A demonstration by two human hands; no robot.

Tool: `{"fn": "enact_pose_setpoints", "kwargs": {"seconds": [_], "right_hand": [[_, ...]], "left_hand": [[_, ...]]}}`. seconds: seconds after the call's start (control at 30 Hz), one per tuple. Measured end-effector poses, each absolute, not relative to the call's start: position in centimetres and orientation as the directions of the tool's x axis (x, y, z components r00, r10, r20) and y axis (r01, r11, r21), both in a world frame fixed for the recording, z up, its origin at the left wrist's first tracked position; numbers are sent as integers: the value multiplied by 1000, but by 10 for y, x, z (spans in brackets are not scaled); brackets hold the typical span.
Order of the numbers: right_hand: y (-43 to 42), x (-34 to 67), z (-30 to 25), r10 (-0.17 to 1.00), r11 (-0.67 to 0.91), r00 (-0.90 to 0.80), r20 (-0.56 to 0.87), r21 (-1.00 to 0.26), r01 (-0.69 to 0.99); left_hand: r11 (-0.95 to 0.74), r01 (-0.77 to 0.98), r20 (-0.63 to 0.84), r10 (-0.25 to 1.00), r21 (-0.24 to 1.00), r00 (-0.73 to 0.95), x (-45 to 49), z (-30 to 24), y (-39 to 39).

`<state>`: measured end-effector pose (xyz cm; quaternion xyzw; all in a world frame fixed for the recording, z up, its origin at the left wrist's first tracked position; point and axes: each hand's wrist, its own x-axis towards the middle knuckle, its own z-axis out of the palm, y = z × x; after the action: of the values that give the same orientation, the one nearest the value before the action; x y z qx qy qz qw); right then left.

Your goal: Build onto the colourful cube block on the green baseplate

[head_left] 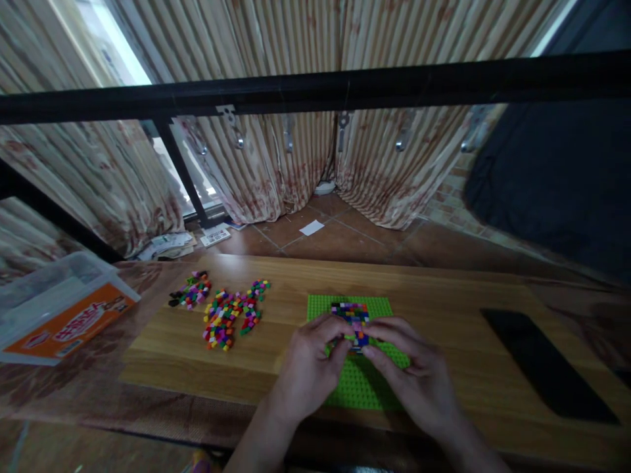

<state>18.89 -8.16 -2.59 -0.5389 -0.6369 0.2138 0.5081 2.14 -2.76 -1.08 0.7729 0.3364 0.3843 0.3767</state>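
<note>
A green studded baseplate (367,387) lies flat on the wooden table (276,341), straight ahead of me. On its far part sits a block of small bricks (351,313) in mixed colours. My left hand (310,368) and my right hand (411,374) meet over the plate, fingertips pinched together at the near edge of the brick block. Whether either hand grips a brick is hidden by the fingers. A heap of loose small coloured bricks (227,317) is spread on the table to the left of the plate.
A clear plastic box with an orange label (59,309) stands at the far left. A dark flat slab (545,368) lies on the table at right. A black metal rail (315,89) crosses above, with curtains (296,171) and tiled floor behind.
</note>
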Motion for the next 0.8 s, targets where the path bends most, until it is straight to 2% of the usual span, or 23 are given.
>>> {"fn": "enact_pose_setpoints", "kwargs": {"seconds": [0.43, 0.6, 0.8], "right_hand": [[-76, 197, -32, 929, 281, 51, 368, -786, 550], [-75, 206, -36, 918, 277, 55, 392, -736, 618], [-77, 212, -43, 909, 298, 38, 416, -711, 636]], "left_hand": [[-669, 380, 459, 728, 639, 509, 30, -20, -30], [-675, 397, 439, 720, 622, 537, 25, -19, -27], [-625, 417, 440, 771, 660, 460, 17, -16, -24]]}}
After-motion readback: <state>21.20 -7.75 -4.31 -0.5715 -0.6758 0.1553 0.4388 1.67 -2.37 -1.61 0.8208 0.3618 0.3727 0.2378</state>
